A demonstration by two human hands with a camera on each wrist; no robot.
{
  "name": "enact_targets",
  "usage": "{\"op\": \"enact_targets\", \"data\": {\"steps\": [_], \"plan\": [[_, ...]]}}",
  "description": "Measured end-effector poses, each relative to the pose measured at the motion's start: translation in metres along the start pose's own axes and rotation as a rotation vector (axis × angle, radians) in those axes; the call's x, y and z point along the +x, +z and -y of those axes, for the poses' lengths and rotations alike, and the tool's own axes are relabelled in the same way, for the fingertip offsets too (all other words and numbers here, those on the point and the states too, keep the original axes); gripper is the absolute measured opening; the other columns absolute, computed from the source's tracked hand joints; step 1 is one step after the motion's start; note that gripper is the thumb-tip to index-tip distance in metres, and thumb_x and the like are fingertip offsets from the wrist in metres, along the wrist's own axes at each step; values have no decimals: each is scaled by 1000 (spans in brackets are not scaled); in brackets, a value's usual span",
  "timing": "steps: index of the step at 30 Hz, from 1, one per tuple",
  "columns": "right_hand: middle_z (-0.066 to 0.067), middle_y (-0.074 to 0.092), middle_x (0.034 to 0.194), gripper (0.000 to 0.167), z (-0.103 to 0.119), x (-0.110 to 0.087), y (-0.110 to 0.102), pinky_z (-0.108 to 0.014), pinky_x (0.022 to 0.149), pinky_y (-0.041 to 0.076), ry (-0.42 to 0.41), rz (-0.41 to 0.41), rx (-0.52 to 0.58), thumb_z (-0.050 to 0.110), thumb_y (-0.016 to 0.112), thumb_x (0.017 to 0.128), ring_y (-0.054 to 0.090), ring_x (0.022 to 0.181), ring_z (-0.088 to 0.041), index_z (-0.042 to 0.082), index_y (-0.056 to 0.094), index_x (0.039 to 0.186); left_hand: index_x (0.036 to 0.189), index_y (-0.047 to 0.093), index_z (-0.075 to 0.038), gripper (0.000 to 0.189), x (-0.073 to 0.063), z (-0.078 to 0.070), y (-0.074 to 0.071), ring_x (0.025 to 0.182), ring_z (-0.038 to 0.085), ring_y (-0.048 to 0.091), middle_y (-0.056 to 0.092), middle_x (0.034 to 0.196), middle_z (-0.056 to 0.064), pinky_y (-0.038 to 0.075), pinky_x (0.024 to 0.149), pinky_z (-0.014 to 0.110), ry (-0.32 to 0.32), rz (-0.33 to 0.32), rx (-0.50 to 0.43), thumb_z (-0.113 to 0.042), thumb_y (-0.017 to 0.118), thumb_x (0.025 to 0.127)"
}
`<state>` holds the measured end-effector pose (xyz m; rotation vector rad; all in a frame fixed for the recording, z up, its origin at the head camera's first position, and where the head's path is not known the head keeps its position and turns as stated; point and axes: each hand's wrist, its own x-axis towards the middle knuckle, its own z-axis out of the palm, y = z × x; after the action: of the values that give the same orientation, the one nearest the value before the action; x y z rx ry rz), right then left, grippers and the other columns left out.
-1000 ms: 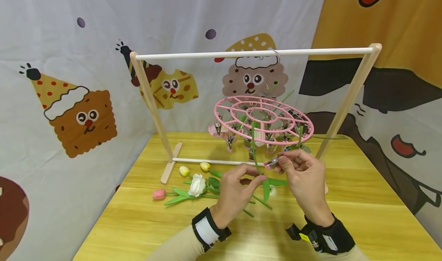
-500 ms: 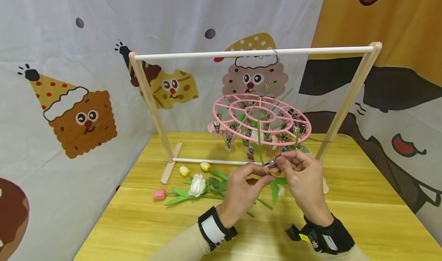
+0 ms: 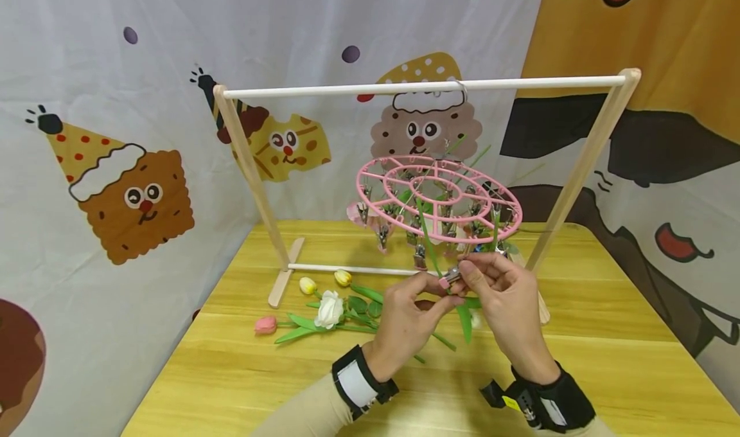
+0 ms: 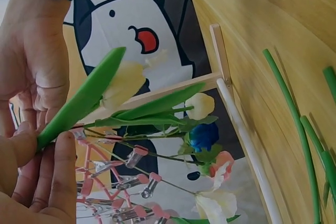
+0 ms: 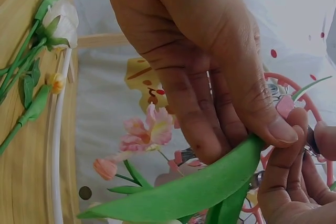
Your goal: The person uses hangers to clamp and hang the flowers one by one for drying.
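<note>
Clipping, apparently: on the near side of the pink rack [image 3: 358,181], the left hand [image 3: 405,320] is pinching a flower stem [image 3: 428,240], the right hand [image 3: 511,305] gripping a clip [image 3: 453,274]; next, aligning them is probably requiring steadiness.

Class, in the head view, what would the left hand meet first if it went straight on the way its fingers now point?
Probably the pink-tipped silver metal clip pinched by the right hand, though depth there is unclear.
</note>
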<state>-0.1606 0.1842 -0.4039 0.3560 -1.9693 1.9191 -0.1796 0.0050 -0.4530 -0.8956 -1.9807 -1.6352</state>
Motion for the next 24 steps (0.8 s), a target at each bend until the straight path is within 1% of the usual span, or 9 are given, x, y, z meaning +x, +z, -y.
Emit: {"op": "enact_targets", "data": {"steps": [2,6,9,13,16,19,21,24], "plan": [[-4,87,95,18,-1,0,0,-29,72,72,-4,4,14,6,74,115,84,79,-16,-6,79,127,113,79,-6,17,0,1,-1,100,23,89,87,109,15,72,79,22,-4,9,-3,-12,91,102],[-3,88,99,17,-2,0,-2,-28,75,72,-24,15,45,3,73,115,83,80,-15,-5,78,129,116,79,-9,20,-1,3,-2,100,17,88,87,110,11,73,84,24,39,26,71,-14,92,102],[-2,88,102,18,-2,-1,-5,-26,76,71,-44,29,37,3,71,116,83,81,-13,-4,78,130,121,79,-11,23,-1,4,-5,101,13,86,87,112,7,74,87,28,64,45,117,-17,91,103],[-1,89,106,22,-4,-1,-9,-24,77,70,-69,41,14,3,70,117,82,82,-13,-9,75,134,129,78,-12,29,-4,5,-9,105,15,86,86,119,7,74,90,33,69,75,135,-18,90,104],[-1,89,107,25,-4,0,-12,-24,78,70,-71,33,11,2,69,116,82,81,-14,-13,73,136,129,78,-12,29,-6,7,-15,106,18,85,85,121,6,75,91,37,51,94,166,-20,90,104],[-1,88,104,25,-3,1,-15,-24,77,70,-69,11,1,1,70,116,81,79,-14,-14,73,136,126,79,-13,26,-8,11,-21,107,20,85,85,121,4,74,92,38,11,121,199,-24,90,105],[-1,87,102,24,-3,2,-17,-24,76,69,-65,0,-7,2,71,116,80,79,-15,-11,75,135,126,79,-14,25,-10,12,-26,108,21,84,85,122,3,74,92,38,-19,143,213,-26,89,106],[0,87,103,20,-4,3,-21,-23,75,69,-65,-7,-15,2,71,116,80,77,-14,-7,77,133,126,80,-15,24,-13,16,-33,107,21,84,85,122,2,74,93,38,-38,168,244,-27,88,107]]}}
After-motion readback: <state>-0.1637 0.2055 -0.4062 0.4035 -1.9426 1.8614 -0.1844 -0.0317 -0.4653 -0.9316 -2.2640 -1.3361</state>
